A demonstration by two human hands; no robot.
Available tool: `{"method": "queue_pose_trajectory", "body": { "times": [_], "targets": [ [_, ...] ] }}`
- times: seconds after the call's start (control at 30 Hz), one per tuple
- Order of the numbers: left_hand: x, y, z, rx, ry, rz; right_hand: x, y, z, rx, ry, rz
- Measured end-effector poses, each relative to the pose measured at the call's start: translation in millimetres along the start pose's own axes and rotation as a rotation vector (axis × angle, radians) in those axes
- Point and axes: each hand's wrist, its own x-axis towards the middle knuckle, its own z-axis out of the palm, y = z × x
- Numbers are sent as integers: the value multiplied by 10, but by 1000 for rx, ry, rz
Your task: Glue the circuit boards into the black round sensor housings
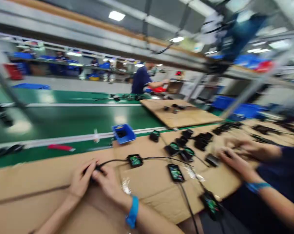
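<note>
My left hand point(81, 178) and my right hand point(109, 183) meet above the cardboard at the lower left, fingers closed around a small black part point(97, 168). A black cable point(112, 161) runs from this part to a black module with a green circuit board point(134, 160), just right of my right hand. Another cable trails left from my left hand. A second black module point(175, 173) lies farther right on the cardboard point(147, 185). My fingers hide much of the held part, and the picture is blurred.
A blue bin point(123, 133) and a red tool point(61, 147) lie beyond the cardboard. Several black housings point(187, 153) are at the centre right. At the right edge, a co-worker's hands point(234, 156) reach over the bench. A metal shelf beam point(95, 42) crosses overhead.
</note>
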Motion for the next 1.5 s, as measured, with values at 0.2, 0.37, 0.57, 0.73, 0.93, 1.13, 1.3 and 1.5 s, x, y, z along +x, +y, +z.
{"method": "queue_pose_trajectory", "body": {
  "times": [0.2, 0.37, 0.57, 0.73, 0.93, 1.13, 1.3, 1.5],
  "targets": [
    [22, -111, 85, 55, 39, -49, -19, 438, 251, 292, -303, 188],
    [-16, -152, 72, 28, -32, -65, 20, 496, 146, 341, -285, 284],
    [-13, -155, 32, -16, -56, -80, 15, 455, 175, 349, -285, 320],
    [-43, -164, 59, -31, 4, -48, -9, 420, 223, 357, -270, 220],
    [-25, -163, 31, -40, 34, 29, 22, 433, 237, 365, -281, 120],
    [-48, -162, 60, -54, 31, -24, -1, 510, 246, 397, -258, 175],
    [4, -186, 156, -100, 27, -103, -27, 551, 235, 410, -233, 256],
    [-11, -144, 131, -220, 19, -211, -23, 522, 166, 477, -265, 355]
  ]
}}
